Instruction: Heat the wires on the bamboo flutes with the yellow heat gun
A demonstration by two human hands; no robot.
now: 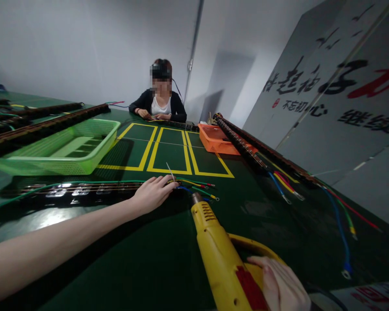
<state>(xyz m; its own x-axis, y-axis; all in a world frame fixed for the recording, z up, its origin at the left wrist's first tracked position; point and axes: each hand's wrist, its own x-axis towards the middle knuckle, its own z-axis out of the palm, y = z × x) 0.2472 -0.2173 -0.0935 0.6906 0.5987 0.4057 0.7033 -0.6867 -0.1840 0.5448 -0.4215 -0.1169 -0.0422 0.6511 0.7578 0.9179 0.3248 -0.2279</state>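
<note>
My right hand (283, 285) is wrapped round the handle of a yellow heat gun (215, 246), whose metal nozzle points up and left at a wire bundle. My left hand (154, 192) is closed over the right end of a long black wire harness strip (110, 187) on the table. Past my left fingertips stick out red, blue and green wires (199, 190) with ring terminals, close to the nozzle. A thin white strip, like a cable tie (170, 170), rises by my fingers. What lies under my left fingers is hidden.
A green basket (94, 162) stands at left, with more black strips (45, 123) behind it. An orange basket (210, 142) and further strips with coloured wires (283, 185) are at right. Yellow tape marks rectangles (168, 171) on the green table. Across it sits a person (162, 106).
</note>
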